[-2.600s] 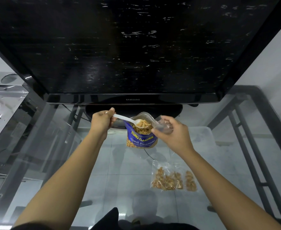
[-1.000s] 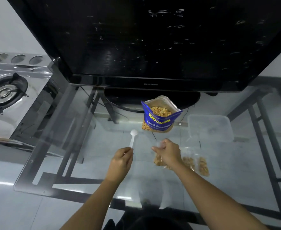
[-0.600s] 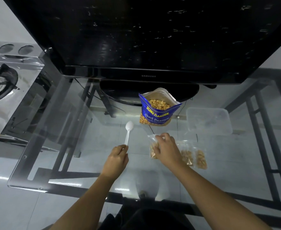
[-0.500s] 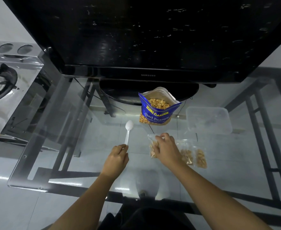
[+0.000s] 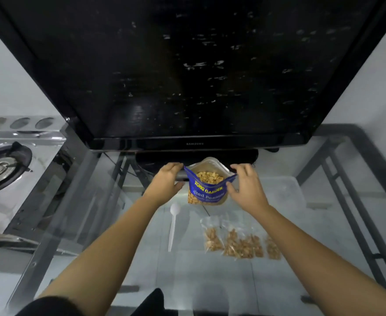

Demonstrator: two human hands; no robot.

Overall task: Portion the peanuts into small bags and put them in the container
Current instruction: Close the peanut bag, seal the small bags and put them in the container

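The blue peanut bag stands open on the glass table, with peanuts showing inside. My left hand pinches its top left corner. My right hand holds the top right corner, thumb on the bag's front. A white plastic spoon lies loose on the glass below the bag. Three small clear bags of peanuts lie in a row to the spoon's right. The clear plastic container sits to the right of the peanut bag.
A large black TV stands right behind the peanut bag, its base just beyond my fingers. A steel gas stove is at the far left. The table's dark metal frame shows through the glass on the right.
My left hand has let go of the spoon, which now lies on the glass. My right hand has left the small bag beside the others. Both hands have moved forward to the peanut bag's top corners.
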